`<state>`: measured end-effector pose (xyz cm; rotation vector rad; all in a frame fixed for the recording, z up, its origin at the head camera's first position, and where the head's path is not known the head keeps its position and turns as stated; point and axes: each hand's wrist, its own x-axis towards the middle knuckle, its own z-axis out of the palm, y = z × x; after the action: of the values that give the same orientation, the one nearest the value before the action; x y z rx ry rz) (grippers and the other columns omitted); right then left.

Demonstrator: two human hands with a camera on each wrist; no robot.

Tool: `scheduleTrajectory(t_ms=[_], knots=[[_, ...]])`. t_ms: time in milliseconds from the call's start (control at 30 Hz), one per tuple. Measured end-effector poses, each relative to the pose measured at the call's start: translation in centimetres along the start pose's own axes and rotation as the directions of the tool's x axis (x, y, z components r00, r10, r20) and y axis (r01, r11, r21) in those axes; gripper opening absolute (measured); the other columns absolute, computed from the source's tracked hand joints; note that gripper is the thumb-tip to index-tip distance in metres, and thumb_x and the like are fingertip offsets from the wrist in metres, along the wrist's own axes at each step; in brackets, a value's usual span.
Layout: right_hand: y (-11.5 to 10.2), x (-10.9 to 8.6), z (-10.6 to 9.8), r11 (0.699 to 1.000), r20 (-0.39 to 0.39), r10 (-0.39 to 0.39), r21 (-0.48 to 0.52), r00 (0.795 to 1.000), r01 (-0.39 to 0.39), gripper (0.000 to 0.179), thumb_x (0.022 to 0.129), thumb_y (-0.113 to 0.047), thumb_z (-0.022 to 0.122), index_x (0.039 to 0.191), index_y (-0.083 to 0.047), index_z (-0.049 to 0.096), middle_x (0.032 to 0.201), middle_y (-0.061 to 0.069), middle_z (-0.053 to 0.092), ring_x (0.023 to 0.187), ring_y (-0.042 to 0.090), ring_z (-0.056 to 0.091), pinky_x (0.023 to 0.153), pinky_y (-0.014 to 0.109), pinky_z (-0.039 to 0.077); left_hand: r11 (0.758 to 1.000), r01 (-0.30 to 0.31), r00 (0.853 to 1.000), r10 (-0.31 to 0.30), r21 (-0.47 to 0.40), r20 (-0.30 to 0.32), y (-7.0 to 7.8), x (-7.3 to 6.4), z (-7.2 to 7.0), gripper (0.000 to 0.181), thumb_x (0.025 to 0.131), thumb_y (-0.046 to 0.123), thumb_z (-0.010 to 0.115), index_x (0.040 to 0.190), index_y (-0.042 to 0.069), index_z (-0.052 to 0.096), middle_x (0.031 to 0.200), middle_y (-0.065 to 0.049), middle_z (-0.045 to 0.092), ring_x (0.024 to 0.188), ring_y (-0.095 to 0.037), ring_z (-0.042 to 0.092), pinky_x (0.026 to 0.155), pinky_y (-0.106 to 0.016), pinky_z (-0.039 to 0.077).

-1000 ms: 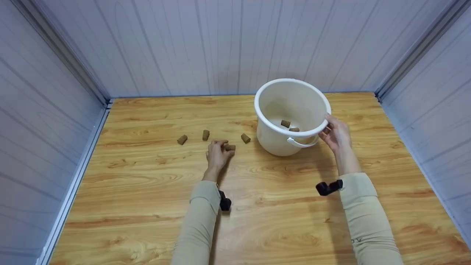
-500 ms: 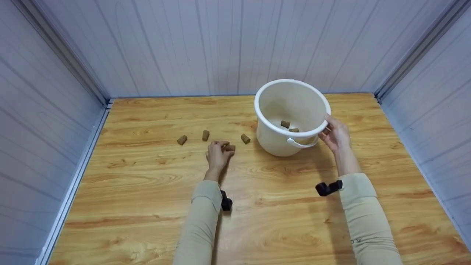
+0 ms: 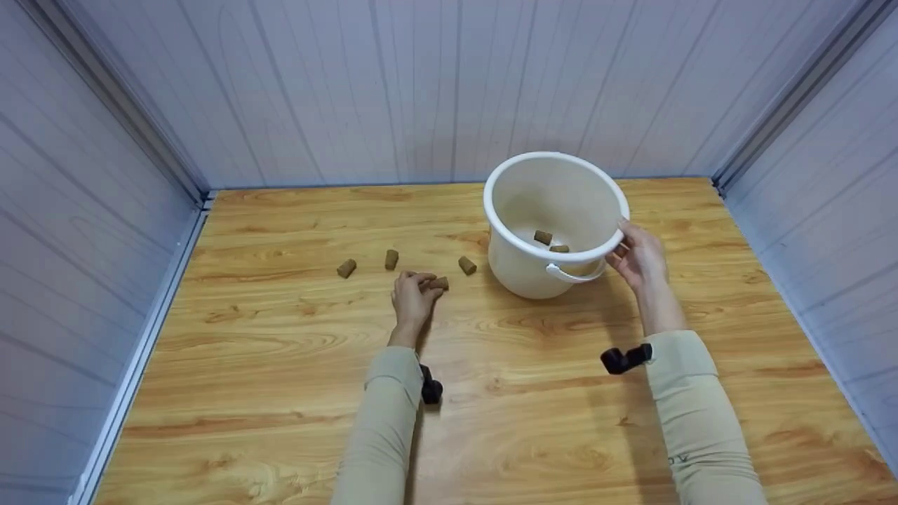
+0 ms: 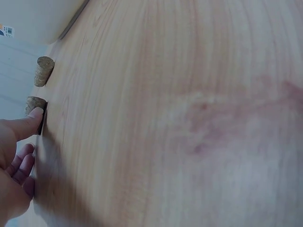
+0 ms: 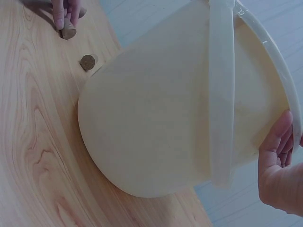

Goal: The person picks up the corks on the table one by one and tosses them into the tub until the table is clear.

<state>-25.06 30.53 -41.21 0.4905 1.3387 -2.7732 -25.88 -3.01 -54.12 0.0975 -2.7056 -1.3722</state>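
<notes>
Cork (image 3: pixel 440 283) sits at the fingertips of the left hand (image 3: pixel 412 301), pinched between the thumb on the near side and the fingers on the far side, so the grasp is narrow, just the thickness of the piece. Its exposed end points away from the palm, toward the right hand's side. In the left wrist view the thumb (image 4: pixel 35 113) lies against the cork, and the remaining fingers are bent lower down; whether the cork touches the wooden table (image 3: pixel 519 421) cannot be told.

To the right of that grasp, the right hand (image 3: pixel 642 256) grips the rim of a white bucket (image 3: pixel 523 270), one digit up on the edge and the other fingers bent below it, a narrow hold as well. The bucket stands between the two hands and a little beyond them, nearer the right one. Its handle (image 3: pixel 574 278) hangs just left of the right hand's fingers. Two inner corks (image 3: pixel 543 238) lie on the bucket floor, left of the right hand.

Around the left hand are three loose corks: a right one (image 3: pixel 467 265) between it and the bucket, a middle one (image 3: pixel 391 259) just beyond it, and a left one (image 3: pixel 346 268) off to its left.
</notes>
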Motion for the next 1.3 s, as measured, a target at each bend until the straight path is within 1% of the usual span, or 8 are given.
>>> scheduleTrajectory(t_ms=[200, 367, 500, 733, 900, 1100, 1200, 1300], knots=[[0.0, 0.0, 0.0, 1.000, 0.007, -0.008, -0.014, 1.000, 0.008, 0.012, 0.089, -0.010, 0.051, 0.084, 0.000, 0.055, 0.070, 0.006, 0.058, 0.059, 0.016, 0.056, 0.049, 0.024, 0.044, 1.000, 0.003, 1.000, -0.003, -0.025, -0.015, 0.0, 0.0, 0.0, 0.019, 0.075, 0.016, 0.071, 0.092, 0.008, 0.069, 0.093, -0.006, 0.051, 0.092, -0.024, 0.046, 0.084, -0.040, 0.031], [0.0, 0.0, 0.0, 1.000, 0.003, -0.005, -0.013, 1.000, 0.005, 0.013, 0.089, -0.009, 0.050, 0.082, 0.000, 0.056, 0.069, 0.006, 0.058, 0.060, 0.016, 0.056, 0.050, 0.024, 0.044, 0.997, 0.020, 1.000, -0.021, -0.078, -0.011, 0.0, 0.1, 0.0, 0.017, 0.074, 0.013, 0.072, 0.089, 0.006, 0.068, 0.090, -0.006, 0.050, 0.088, -0.022, 0.049, 0.080, -0.035, 0.038], [0.0, 0.0, 0.0, 1.000, 0.001, -0.003, -0.009, 1.000, 0.003, 0.013, 0.089, -0.009, 0.050, 0.081, 0.000, 0.057, 0.069, 0.005, 0.058, 0.060, 0.016, 0.057, 0.051, 0.024, 0.044, 0.995, 0.000, 1.000, -0.001, -0.101, -0.012, 0.0, 0.1, -0.2, 0.016, 0.074, 0.009, 0.071, 0.088, 0.003, 0.068, 0.087, -0.007, 0.050, 0.083, -0.022, 0.050, 0.074, -0.033, 0.041], [-0.1, 0.0, 0.0, 1.000, -0.011, 0.005, 0.005, 1.000, -0.005, 0.010, 0.087, -0.009, 0.054, 0.083, 0.000, 0.056, 0.070, 0.007, 0.058, 0.061, 0.017, 0.057, 0.052, 0.026, 0.045, 0.995, -0.023, 1.000, 0.022, -0.093, -0.017, 0.1, 0.3, -0.4, 0.016, 0.075, 0.007, 0.070, 0.090, 0.001, 0.068, 0.085, -0.008, 0.053, 0.081, -0.022, 0.050, 0.073, -0.033, 0.041], [-0.1, 0.0, 0.0, 1.000, -0.016, 0.010, -0.003, 1.000, -0.010, 0.010, 0.088, -0.009, 0.054, 0.085, 0.000, 0.056, 0.072, 0.007, 0.059, 0.061, 0.017, 0.057, 0.052, 0.026, 0.046, 0.991, -0.022, 1.000, 0.020, -0.130, -0.022, 0.5, 0.2, -0.7, 0.018, 0.074, 0.007, 0.070, 0.090, 0.000, 0.067, 0.085, -0.009, 0.053, 0.080, -0.021, 0.050, 0.072, -0.033, 0.042], [-0.1, -0.1, 0.1, 0.999, -0.029, 0.010, -0.031, 1.000, -0.011, 0.010, 0.087, -0.011, 0.054, 0.087, 0.000, 0.056, 0.073, 0.006, 0.057, 0.062, 0.016, 0.057, 0.052, 0.025, 0.046, 0.990, -0.045, 0.999, 0.041, -0.135, -0.036, 1.1, 0.0, -1.0, 0.019, 0.075, 0.011, 0.071, 0.091, 0.001, 0.068, 0.090, -0.012, 0.054, 0.081, -0.023, 0.051, 0.071, -0.034, 0.043], [-0.1, -0.1, 0.1, 1.000, -0.033, 0.008, -0.023, 0.999, -0.009, 0.010, 0.087, -0.011, 0.055, 0.087, 0.000, 0.056, 0.072, 0.006, 0.057, 0.061, 0.016, 0.057, 0.052, 0.025, 0.046, 0.985, -0.037, 0.999, 0.032, -0.166, -0.031, 1.6, -0.1, -1.3, 0.019, 0.076, 0.011, 0.070, 0.092, 0.001, 0.067, 0.091, -0.011, 0.053, 0.082, -0.022, 0.050, 0.069, -0.033, 0.043], [-0.1, -0.1, 0.1, 1.000, -0.025, 0.011, -0.010, 1.000, -0.012, 0.010, 0.086, -0.010, 0.056, 0.087, 0.000, 0.056, 0.071, 0.007, 0.057, 0.061, 0.017, 0.058, 0.051, 0.025, 0.046, 0.984, -0.053, 0.998, 0.047, -0.170, -0.040, 2.2, -0.2, -1.6, 0.018, 0.077, 0.011, 0.069, 0.093, 0.001, 0.067, 0.089, -0.010, 0.054, 0.082, -0.022, 0.049, 0.069, -0.032, 0.042]])
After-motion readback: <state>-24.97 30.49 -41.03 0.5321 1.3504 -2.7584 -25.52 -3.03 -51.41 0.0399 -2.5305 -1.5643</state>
